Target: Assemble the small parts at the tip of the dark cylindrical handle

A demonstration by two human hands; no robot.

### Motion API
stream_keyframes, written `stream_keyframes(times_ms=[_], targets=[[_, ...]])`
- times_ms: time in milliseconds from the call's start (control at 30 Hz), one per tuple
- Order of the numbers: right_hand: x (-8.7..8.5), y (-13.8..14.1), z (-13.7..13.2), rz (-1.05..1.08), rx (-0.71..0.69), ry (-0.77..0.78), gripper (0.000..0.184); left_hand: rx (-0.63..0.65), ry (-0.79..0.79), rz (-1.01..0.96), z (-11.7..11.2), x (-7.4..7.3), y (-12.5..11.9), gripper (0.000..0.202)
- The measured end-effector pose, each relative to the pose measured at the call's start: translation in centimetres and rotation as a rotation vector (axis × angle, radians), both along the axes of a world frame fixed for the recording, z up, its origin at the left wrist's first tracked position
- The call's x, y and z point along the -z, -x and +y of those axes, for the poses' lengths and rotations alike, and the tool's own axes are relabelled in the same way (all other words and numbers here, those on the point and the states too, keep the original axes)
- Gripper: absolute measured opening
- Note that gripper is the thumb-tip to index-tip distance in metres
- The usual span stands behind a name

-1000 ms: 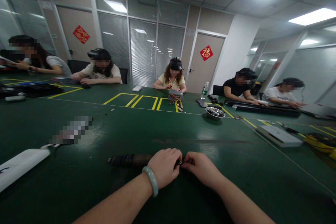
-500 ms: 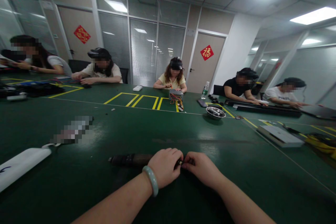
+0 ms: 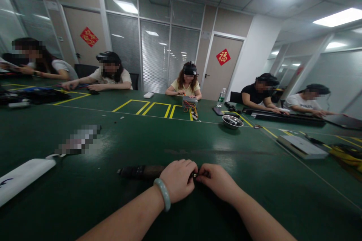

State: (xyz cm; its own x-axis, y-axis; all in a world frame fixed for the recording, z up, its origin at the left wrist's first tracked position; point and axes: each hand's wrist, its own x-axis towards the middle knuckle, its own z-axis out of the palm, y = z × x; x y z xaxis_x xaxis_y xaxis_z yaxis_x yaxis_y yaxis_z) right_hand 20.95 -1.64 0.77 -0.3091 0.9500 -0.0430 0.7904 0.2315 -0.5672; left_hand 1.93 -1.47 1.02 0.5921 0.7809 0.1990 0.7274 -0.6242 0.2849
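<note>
A dark electric screwdriver (image 3: 141, 172) lies along the green table (image 3: 135, 211), its narrow tip pointing left. My left hand (image 3: 178, 180), with a pale green bangle on the wrist, is closed around its right end. A small brass-coloured spot shows at that end, between the two hands. Touching fingertips with the left, my right hand (image 3: 217, 180) is pinched at this end. What sits between its fingers is too small and covered to make out.
On the left are a white power bank-like block (image 3: 25, 177) and a blurred-out item on a strap. A metal bowl (image 3: 232, 122) of dark parts, a bottle (image 3: 221, 98) and a grey box (image 3: 302, 146) stand farther off. Several people work across the table.
Both my hands and the screwdriver hold nearly the same position. Across the table at left, a co-worker's hand has reached farther left.
</note>
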Motion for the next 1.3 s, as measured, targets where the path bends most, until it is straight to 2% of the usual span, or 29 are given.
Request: stream_keyframes(times_ms=[300, 567, 867, 1133, 1300], targets=[[0.6, -0.3, 0.2, 0.007, -0.009, -0.025, 0.012, -0.006, -0.023, -0.019, 0.2, 0.6, -0.1, 0.015], [0.3, -0.2, 0.2, 0.014, -0.003, -0.021, 0.012, -0.047, 0.000, -0.041, 0.4, 0.9, 0.0, 0.013], [0.6, -0.5, 0.3, 0.045, 0.003, 0.011, 0.011, 0.029, 0.018, -0.070, 0.6, 0.7, 0.1, 0.011], [1.4, -0.7, 0.7, 0.093, -0.001, 0.016, 0.013, 0.029, 0.000, -0.084, 0.5, 0.8, 0.1, 0.013], [1.2, -0.5, 0.6, 0.082, 0.001, 0.012, 0.015, 0.021, 0.008, -0.053, 0.4, 0.7, 0.0, 0.015]])
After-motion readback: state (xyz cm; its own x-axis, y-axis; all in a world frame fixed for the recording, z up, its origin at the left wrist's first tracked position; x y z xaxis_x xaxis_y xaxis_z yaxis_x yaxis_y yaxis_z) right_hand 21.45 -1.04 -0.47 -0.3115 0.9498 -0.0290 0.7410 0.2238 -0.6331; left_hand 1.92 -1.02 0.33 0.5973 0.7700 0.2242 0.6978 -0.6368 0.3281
